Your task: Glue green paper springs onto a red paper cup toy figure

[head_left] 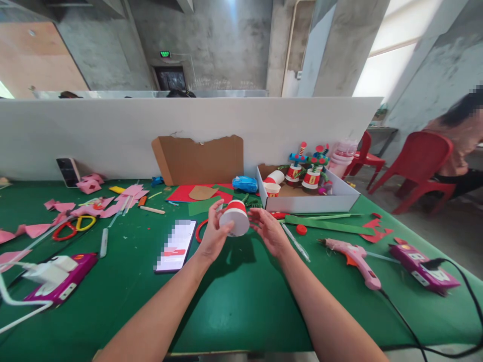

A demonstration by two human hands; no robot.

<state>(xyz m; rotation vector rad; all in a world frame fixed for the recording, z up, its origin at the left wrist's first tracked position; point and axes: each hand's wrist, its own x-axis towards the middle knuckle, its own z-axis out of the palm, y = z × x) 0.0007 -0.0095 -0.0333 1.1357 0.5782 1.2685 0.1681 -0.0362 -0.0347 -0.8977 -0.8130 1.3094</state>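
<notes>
Rough grey concrete walls (222, 45) rise behind a smooth white partition (113, 130), with a glossy green worktop (241, 311) in front. Above the worktop, the left hand (214, 236) holds a paper cup (238, 218), red-banded, its flat round white base turned toward the viewer; thumb and fingers pinch it. The right hand (272, 231) is at the cup's right side, fingers loosely curled and parted; whether their tips touch it, I cannot tell.

Brown cardboard (199, 161) with a ragged top edge leans on the partition. A shallow white box (309, 204) holds more cups, two dressed with tubes and springy green paper coils. Crumpled pink paper (90, 185) lies far left; a moulded pink glue gun (360, 259) sits right, near a purple power strip (424, 271).

The cup's mouth faces away, out of sight. A red loop handle (198, 232) runs behind the left hand, the rest hidden. Pixelation masks part of the flat-lying phone (175, 246). At far right, a seated person (462, 146) is cut off by the frame; writing (219, 84) on the back wall is too faint to read.
</notes>
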